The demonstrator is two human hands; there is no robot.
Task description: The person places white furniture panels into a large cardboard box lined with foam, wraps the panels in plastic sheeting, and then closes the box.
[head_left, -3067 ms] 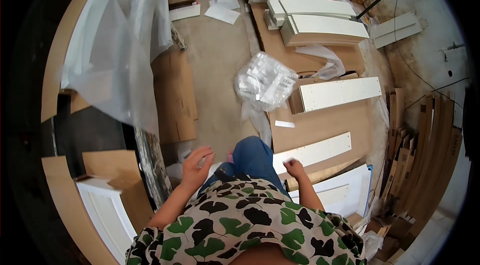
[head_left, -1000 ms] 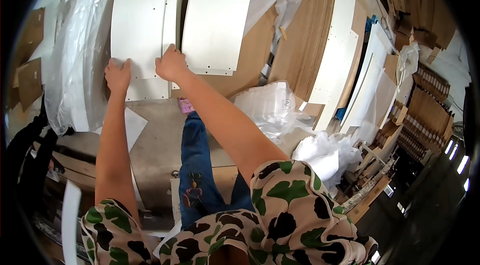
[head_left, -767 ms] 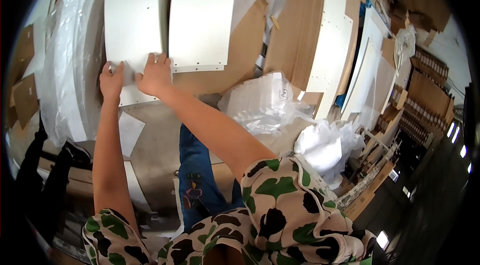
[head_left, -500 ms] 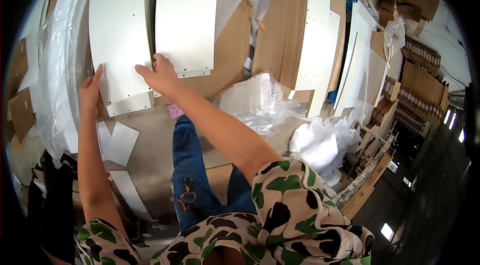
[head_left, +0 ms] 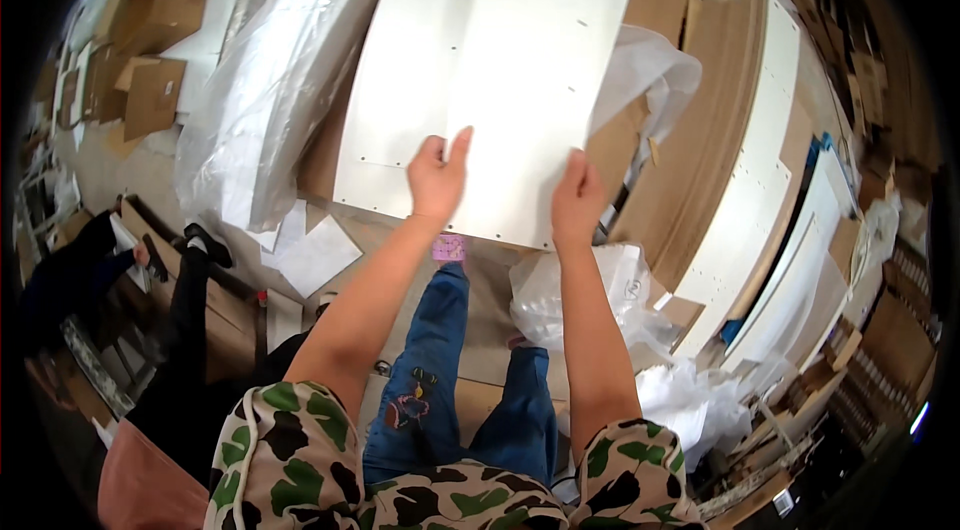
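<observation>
Two long white panels with small holes along their edges lie side by side in front of me. My left hand is closed at the left edge of the right-hand white panel, its thumb lying on the top face. My right hand grips that panel's right edge, fingers curled round it. The left-hand white panel sits right beside it, and the seam between them is hard to see. Left of both lies a stack wrapped in clear plastic film. The fingers under the edges are hidden.
Brown boards and another white panel are stacked on the right. Crumpled plastic wrap lies near my legs. White scraps and cardboard boxes are on the left. A person's dark-clothed leg shows at lower left.
My hands have moved right with a white panel, from the left stack onto the right one. The dark gap between the panels no longer shows. The view has shifted left, bringing a person into sight.
</observation>
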